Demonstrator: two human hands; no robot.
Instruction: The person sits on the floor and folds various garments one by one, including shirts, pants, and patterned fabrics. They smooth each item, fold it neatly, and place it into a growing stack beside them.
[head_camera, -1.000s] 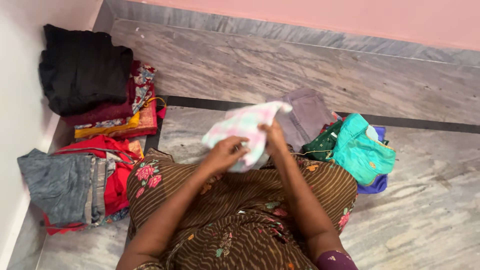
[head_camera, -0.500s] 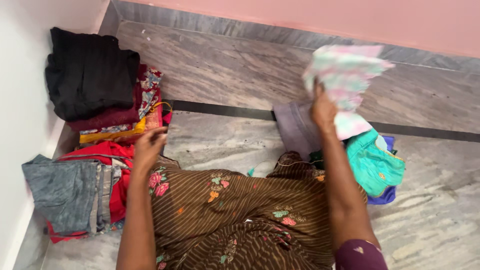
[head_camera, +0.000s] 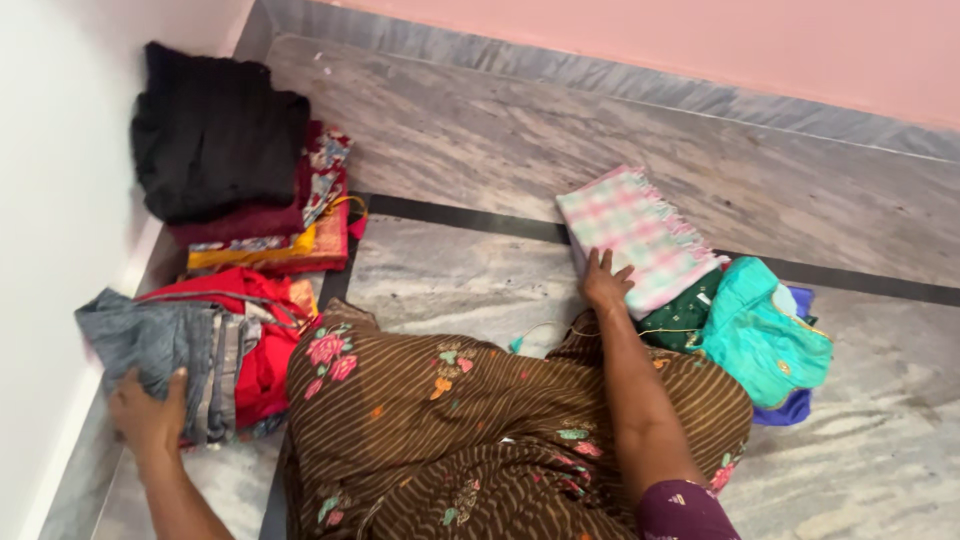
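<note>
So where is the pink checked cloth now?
In the head view, the folded pink checked cloth lies on the floor to the right, under the right hand, on top of a pile beside the teal garment.

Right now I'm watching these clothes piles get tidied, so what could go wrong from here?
The folded checked cloth lies partly on the teal garment heap, with the right hand pressing only its near edge; it might tilt or slip off. The left hand grips the grey jeans beside the red clothes; pulling them may drag that pile loose.
</note>
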